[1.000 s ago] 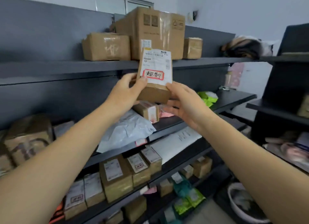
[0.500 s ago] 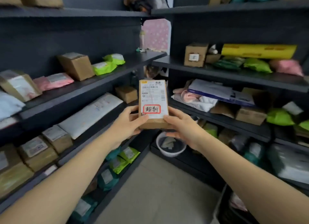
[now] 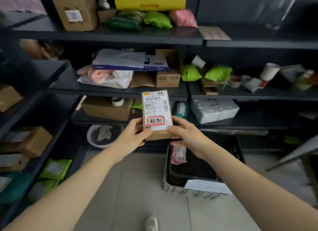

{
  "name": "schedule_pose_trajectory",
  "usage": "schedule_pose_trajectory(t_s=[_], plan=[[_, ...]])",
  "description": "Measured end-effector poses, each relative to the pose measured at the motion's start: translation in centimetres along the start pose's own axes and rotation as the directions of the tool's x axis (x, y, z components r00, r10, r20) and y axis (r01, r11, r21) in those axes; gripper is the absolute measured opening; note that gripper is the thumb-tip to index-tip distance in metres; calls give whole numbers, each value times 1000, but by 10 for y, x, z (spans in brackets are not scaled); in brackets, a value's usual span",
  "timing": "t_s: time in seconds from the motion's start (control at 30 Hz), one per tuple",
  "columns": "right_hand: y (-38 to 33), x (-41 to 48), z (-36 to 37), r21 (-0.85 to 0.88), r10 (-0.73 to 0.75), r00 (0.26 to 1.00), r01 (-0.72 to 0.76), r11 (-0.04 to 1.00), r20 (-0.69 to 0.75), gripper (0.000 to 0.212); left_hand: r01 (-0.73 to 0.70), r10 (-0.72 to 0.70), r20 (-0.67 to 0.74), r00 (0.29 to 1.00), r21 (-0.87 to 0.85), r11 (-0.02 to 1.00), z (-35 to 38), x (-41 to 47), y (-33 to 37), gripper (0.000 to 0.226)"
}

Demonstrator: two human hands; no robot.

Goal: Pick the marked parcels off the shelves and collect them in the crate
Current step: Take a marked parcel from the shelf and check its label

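A small brown cardboard parcel (image 3: 157, 110) with a white shipping label and a red-boxed handwritten mark is held up at chest height in front of the shelves. My left hand (image 3: 132, 136) grips its lower left edge, thumb on the label. Its lower right edge is gripped by my right hand (image 3: 186, 136). Below and to the right, a grey plastic crate (image 3: 173, 190) stands on the floor with a pink parcel (image 3: 179, 154) and a white packet (image 3: 206, 186) inside.
Dark shelving (image 3: 120, 35) ahead and on the left carries boxes, green, pink and white mailer bags, a yellow roll (image 3: 150, 0) and cups. A white basin (image 3: 101, 136) sits under the lowest shelf. A grey leg (image 3: 292, 153) slants at the right. My shoe (image 3: 151, 223) is on the tiled floor.
The view has swung from the left shelves round and down to the shelves ahead, and the crate has come into sight. Both hands keep hold of the marked parcel, now carried lower.
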State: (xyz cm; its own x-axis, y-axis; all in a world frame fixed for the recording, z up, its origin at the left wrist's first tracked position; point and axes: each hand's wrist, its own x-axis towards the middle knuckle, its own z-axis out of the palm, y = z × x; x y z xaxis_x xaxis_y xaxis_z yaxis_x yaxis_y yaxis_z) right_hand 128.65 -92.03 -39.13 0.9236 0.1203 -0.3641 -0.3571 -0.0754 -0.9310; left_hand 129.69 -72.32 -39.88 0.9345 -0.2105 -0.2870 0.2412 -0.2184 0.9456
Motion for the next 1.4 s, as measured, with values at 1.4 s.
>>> schedule_pose_trajectory(t_s=[1.4], plan=[[509, 362, -235, -44, 549, 642, -670, 741, -535, 36, -210, 121, 173, 978, 837, 505, 167, 402, -329, 57]])
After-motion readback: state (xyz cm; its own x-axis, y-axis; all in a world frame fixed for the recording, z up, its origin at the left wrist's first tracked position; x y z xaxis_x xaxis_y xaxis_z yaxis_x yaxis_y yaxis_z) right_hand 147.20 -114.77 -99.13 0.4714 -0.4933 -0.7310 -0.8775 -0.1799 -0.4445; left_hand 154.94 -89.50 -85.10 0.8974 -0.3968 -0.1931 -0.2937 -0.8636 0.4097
